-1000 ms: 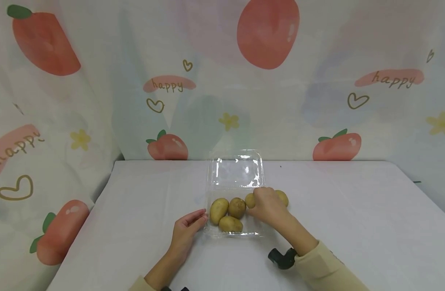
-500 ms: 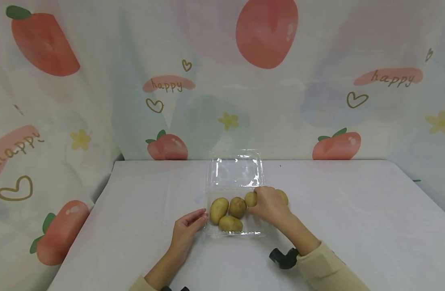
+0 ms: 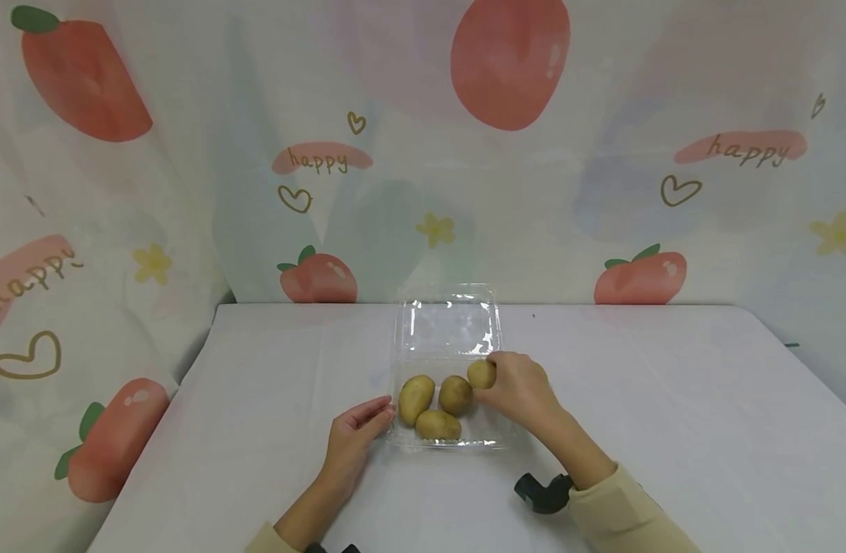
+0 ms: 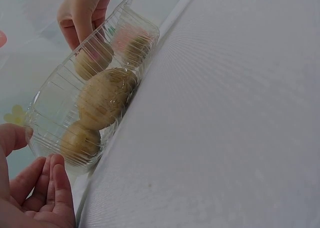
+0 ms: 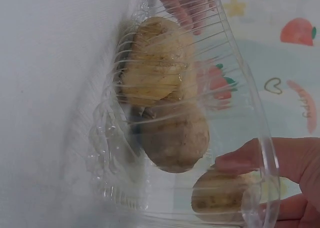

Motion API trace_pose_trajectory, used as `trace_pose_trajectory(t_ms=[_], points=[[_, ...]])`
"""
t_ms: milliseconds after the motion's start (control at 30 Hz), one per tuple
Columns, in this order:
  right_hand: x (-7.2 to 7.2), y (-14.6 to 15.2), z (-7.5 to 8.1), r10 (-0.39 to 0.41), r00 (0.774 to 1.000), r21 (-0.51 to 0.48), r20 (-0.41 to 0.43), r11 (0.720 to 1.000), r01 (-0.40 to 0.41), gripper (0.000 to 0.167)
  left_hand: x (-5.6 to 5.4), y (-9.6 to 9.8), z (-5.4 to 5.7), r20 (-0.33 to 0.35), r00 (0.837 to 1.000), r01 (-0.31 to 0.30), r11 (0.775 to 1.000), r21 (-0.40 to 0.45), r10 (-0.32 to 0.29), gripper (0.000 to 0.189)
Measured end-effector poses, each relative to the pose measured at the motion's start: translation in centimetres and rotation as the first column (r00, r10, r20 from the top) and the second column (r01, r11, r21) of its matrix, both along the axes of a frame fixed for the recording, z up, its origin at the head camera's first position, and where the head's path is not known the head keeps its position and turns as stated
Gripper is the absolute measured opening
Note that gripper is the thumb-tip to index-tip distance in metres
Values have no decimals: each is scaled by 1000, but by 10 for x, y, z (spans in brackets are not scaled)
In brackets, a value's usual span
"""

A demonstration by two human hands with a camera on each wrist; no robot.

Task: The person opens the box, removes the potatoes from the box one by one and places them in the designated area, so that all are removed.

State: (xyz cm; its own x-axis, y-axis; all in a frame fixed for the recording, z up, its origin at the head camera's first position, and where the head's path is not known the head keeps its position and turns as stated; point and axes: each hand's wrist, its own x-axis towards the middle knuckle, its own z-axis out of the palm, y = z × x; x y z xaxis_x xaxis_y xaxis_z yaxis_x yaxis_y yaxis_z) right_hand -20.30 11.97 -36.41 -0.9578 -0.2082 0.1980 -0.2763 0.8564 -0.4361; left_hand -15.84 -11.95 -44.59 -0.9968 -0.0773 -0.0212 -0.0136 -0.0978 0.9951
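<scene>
My right hand point(image 3: 522, 390) pinches a potato point(image 3: 480, 374) in the back right part of the box point(image 3: 481, 443) — thumb and fingers curled on it. My left hand point(image 3: 356, 436) is at the box's left wall, fingers fairly straight, thumb touching the edge. Also in the box: long potato point(image 3: 416, 400) left, round potato point(image 3: 456, 395) middle, third potato point(image 3: 439, 425) front. Lid point(image 3: 450, 328) raised behind the box — box on the table point(image 3: 277, 361).

This looks like a makeshift booth. Fruit-printed sheeting point(image 3: 526, 207) hangs from nine through twelve to three o'clock around a white worktop point(image 3: 644, 384).
</scene>
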Motion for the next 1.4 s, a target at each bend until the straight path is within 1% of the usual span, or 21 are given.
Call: trace_pose_trajectory(t_ms=[233,533,867,1000,1200,1400], points=[[0,3,-2,-11,1000,-61,6,998,11,36,0,0,1,2,1000,-5,1000,-11,5,34],[2,7,4,-46,999,-121,9,992,47,36,1,0,2,8,1000,-1,1000,-12,1,35],[8,12,12,-98,995,-141,28,985,101,37,0,0,1,4,1000,1,1000,11,-1,36],[8,15,14,-106,994,-143,23,984,108,37,0,0,1,11,1000,-2,1000,3,2,36],[9,22,16,-125,992,-144,33,981,129,42,0,0,1,20,1000,-5,1000,-5,5,36],[8,32,17,-152,988,-148,7,977,151,41,0,0,1,22,1000,-4,1000,-6,4,36]])
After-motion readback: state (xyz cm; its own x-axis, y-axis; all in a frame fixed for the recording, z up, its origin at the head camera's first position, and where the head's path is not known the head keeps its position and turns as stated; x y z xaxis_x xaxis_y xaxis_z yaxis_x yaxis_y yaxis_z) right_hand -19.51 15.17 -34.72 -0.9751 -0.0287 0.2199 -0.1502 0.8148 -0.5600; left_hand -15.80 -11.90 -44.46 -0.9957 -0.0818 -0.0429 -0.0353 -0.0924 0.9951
